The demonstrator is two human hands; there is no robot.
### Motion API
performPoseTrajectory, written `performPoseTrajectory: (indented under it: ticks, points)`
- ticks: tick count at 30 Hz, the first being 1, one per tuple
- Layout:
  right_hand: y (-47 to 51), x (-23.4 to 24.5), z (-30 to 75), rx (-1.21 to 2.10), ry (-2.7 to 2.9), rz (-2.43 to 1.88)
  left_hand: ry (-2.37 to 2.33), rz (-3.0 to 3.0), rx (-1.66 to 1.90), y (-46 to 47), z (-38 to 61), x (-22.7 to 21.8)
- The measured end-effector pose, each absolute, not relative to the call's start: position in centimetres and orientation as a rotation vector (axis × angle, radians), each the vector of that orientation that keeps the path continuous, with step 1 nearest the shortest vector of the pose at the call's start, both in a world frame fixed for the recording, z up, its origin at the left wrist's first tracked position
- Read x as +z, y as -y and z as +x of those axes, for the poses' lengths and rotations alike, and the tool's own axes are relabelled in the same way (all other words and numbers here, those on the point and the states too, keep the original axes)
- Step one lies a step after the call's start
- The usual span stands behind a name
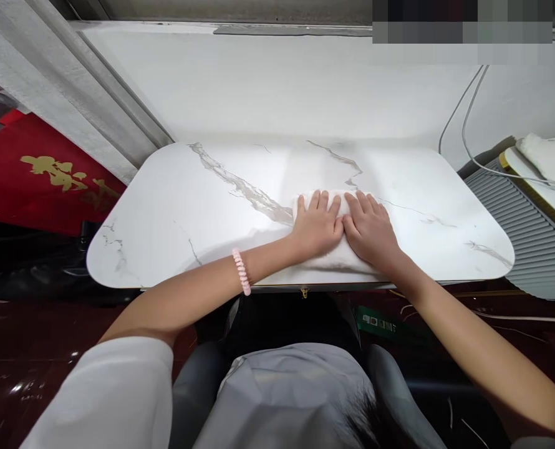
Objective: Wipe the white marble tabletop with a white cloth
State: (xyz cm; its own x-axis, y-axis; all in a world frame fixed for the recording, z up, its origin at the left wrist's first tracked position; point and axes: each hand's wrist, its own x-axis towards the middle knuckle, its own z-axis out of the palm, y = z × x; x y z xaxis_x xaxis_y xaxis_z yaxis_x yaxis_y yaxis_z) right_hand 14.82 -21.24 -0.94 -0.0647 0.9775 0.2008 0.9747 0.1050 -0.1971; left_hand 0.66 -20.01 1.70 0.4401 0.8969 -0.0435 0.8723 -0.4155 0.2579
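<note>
A folded, soft white cloth, perhaps a towel, lies on the white marble-patterned table near its front edge. My left hand rests flat on the cloth's left part, fingers spread and pointing away from me. On the right part lies my right hand, palm down, its fingers stretched out over the cloth. The two thumbs meet or nearly meet at the cloth's middle. Both hands press from above, and the palms hide much of the cloth. A pink coiled band circles my left wrist.
A white wall stands behind the table. At the right are a grey ribbed panel, hanging cables and another white fluffy cloth. A red bag with gold characters sits at the left. A small brass latch shows at the front edge.
</note>
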Motion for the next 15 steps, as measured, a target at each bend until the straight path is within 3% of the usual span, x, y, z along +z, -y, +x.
performPoseTrajectory:
  ticks: [15]
  points:
    - [1.7,-1.6,12.8,0.109,2.058,-1.843,-1.681,2.417,0.460,2.7,-1.4,0.3]
